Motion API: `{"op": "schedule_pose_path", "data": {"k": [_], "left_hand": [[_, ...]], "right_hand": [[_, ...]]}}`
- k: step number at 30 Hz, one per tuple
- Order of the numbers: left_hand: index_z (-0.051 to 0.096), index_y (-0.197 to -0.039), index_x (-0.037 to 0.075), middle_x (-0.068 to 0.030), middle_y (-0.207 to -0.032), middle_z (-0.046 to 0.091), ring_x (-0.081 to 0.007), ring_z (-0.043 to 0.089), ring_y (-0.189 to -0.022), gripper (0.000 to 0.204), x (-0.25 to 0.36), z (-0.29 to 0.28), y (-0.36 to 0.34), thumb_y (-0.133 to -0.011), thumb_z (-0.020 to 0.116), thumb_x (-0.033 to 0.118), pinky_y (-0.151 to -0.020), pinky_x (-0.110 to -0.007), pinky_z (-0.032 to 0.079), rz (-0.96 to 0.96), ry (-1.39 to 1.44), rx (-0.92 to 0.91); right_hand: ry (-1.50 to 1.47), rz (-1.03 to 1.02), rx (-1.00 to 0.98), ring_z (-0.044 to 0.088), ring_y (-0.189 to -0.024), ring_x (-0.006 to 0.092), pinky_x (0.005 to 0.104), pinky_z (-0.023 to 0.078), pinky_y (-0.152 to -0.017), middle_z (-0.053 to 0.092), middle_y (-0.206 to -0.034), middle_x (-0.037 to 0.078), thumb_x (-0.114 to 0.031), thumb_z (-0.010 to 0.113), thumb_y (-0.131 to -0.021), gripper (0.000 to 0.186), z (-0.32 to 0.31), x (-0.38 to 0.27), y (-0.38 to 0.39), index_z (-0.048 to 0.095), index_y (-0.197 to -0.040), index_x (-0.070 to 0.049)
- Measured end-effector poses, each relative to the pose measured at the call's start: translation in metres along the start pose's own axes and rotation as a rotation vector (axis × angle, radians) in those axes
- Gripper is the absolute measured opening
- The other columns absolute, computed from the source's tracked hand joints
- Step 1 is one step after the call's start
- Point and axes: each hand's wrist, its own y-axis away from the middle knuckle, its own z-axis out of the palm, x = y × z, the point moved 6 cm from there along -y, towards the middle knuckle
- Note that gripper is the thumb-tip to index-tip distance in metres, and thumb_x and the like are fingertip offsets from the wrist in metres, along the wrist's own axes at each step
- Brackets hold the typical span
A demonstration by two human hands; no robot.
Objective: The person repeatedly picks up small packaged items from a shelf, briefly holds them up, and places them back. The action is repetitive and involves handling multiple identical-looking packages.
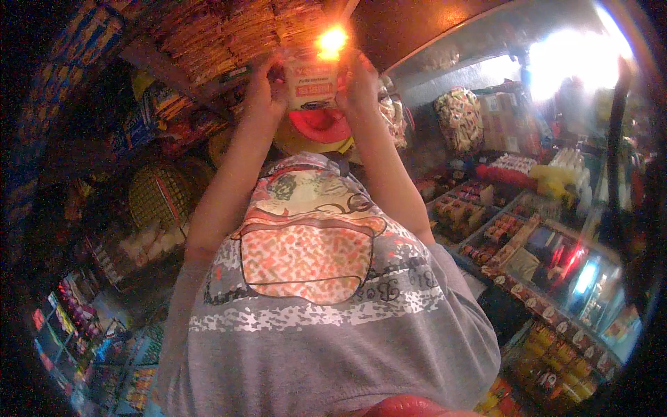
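A pale packet with red print is held up at the top middle of the head view. My left hand is closed on its left edge. On the opposite edge my right hand grips it, fingers partly lost in glare. Both forearms stretch away from me. Just beyond the packet's lower edge a red bowl-shaped thing shows, with a yellow rim under it. The packet hides part of the red thing. What the packet contains cannot be made out.
A bright bulb glows right by the packet. Compartment trays of small goods and a glass-topped case stand at right, near a cardboard box. Wire baskets are at left, and hanging packets line the upper left.
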Motion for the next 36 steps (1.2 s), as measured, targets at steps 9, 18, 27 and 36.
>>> {"op": "schedule_pose_path", "data": {"k": [9,18,27,36], "left_hand": [[0.052,-0.102,0.002,-0.0078,-0.093,0.058,-0.0212,0.056,-0.086,0.032,-0.011,0.073,0.030,-0.077,0.059,0.020,-0.084,-0.033,0.044,-0.200,-0.023,-0.231],[0.053,-0.099,0.002,-0.0058,-0.090,0.058,-0.0166,0.056,-0.083,0.024,0.003,0.086,0.052,-0.087,0.047,0.023,-0.075,-0.033,0.047,0.226,-0.795,-0.323],[0.048,-0.113,0.000,-0.0071,-0.106,0.056,-0.0129,0.052,-0.099,0.038,-0.030,0.094,0.096,-0.080,0.060,0.015,-0.085,-0.030,0.043,-0.116,-0.661,-0.659],[0.051,-0.110,0.000,-0.0056,-0.102,0.058,-0.0108,0.054,-0.090,0.034,-0.036,0.092,0.085,-0.080,0.061,0.014,-0.079,-0.026,0.046,-0.115,-0.706,-0.574]], "right_hand": [[0.006,-0.136,0.012,0.054,-0.069,0.0149,0.0272,0.045,-0.061,0.057,-0.082,0.006,-0.010,0.055,-0.079,0.011,0.005,-0.030,0.016,0.057,-0.085,-0.001],[0.355,-0.104,-0.050,0.056,-0.076,0.0123,0.0253,0.045,-0.069,0.059,-0.084,0.004,-0.012,0.052,-0.083,0.017,0.007,-0.039,0.038,0.058,-0.095,-0.001],[0.568,-0.173,-0.054,0.053,-0.091,0.0136,0.0268,0.044,-0.079,0.057,-0.100,0.006,-0.009,0.054,-0.083,0.028,-0.017,-0.057,0.081,0.048,-0.110,0.000],[0.517,-0.238,-0.084,0.051,-0.098,0.0146,0.0272,0.044,-0.082,0.054,-0.105,0.007,-0.010,0.060,-0.080,0.039,-0.021,-0.052,0.096,0.045,-0.114,0.000]]}}
